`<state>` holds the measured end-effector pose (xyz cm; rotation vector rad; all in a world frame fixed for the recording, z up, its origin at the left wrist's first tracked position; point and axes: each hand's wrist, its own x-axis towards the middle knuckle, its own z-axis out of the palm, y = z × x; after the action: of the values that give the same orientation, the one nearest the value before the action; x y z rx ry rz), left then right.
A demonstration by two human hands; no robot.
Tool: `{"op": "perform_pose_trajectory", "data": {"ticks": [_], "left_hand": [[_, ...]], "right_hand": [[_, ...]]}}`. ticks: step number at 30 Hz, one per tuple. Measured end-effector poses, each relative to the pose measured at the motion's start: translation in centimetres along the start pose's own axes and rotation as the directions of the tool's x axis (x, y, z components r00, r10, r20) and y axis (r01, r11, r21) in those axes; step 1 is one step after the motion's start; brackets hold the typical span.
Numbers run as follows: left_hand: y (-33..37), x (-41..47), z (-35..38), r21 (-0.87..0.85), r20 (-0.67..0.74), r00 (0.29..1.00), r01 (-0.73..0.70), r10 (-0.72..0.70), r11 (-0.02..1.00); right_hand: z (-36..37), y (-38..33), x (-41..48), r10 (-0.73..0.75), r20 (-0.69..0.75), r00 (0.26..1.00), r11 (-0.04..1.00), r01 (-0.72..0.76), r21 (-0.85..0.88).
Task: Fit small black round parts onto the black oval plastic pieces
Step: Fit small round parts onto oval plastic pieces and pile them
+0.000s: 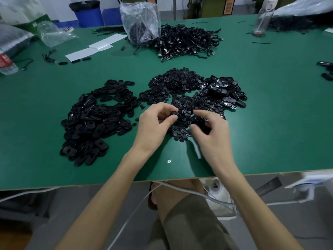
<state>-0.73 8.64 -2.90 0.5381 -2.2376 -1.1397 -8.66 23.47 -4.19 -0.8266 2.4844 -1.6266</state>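
A heap of small black round parts [180, 87] covers the middle of the green table [270, 123]. To its left lies a big pile of black oval plastic pieces [95, 120]; a smaller pile of oval pieces [223, 89] sits at the right. My left hand [155, 123] pinches one small round part [173, 113] between thumb and fingertips, just above the heap. My right hand [210, 129] hovers over the near side of the heap with fingers curled; it holds a dark thing, mostly hidden under the fingers.
A tangle of black cables [187, 40] and a clear plastic bag [140, 22] lie behind the piles. White paper strips [93, 47] and a water bottle [7, 64] are at the far left, another bottle [263, 18] far right. A screw head [168, 161] shows near the table's front edge.
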Motion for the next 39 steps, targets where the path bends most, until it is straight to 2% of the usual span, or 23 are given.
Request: {"op": "perform_pose_trajectory", "data": {"ticks": [2,5,9,14,20,23,27,34,39], "left_hand": [[-0.4,0.1,0.2,-0.083,-0.003,0.999,0.035,-0.035,0.996],[-1.0,-0.3,0.1,-0.182,-0.046,0.995,0.081,-0.091,0.980],[-1.2,-0.3,-0.2,-0.256,-0.099,0.987,0.101,-0.130,0.961],[-1.4,-1.3,-0.1,-0.301,-0.041,0.993,0.094,-0.111,0.949],[-1.6,-2.3,-0.1,-0.419,-0.032,0.987,0.130,-0.158,0.899],[-1.4,-2.4,-0.2,-0.480,-0.002,0.985,0.151,-0.173,0.864],[-1.3,-2.6,-0.4,-0.542,-0.003,0.983,0.154,-0.186,0.826],[-1.3,-2.7,-0.3,-0.507,0.048,0.980,0.191,-0.194,0.840],[-1.3,-2.7,-0.5,-0.488,0.064,0.980,0.195,-0.188,0.851]], "right_hand": [[0.4,-0.4,0.0,-0.046,0.074,0.996,0.975,0.061,-0.214],[0.8,-0.6,-0.2,-0.069,0.137,0.988,0.931,0.113,-0.348],[0.8,-0.6,-0.2,-0.044,0.111,0.993,0.948,0.077,-0.309],[1.0,-0.7,-0.2,-0.035,0.111,0.993,0.955,0.066,-0.289],[0.9,-0.9,-0.6,-0.115,-0.006,0.993,0.980,0.112,-0.164],[0.8,-1.0,-0.7,-0.098,0.047,0.994,0.993,0.101,-0.060],[0.3,-0.9,-0.8,-0.121,0.035,0.992,0.982,0.115,0.149],[0.1,-0.3,-0.5,-0.066,0.107,0.992,0.941,0.026,0.338],[0.1,-0.2,-0.5,-0.039,0.124,0.992,0.929,-0.010,0.370]]}}
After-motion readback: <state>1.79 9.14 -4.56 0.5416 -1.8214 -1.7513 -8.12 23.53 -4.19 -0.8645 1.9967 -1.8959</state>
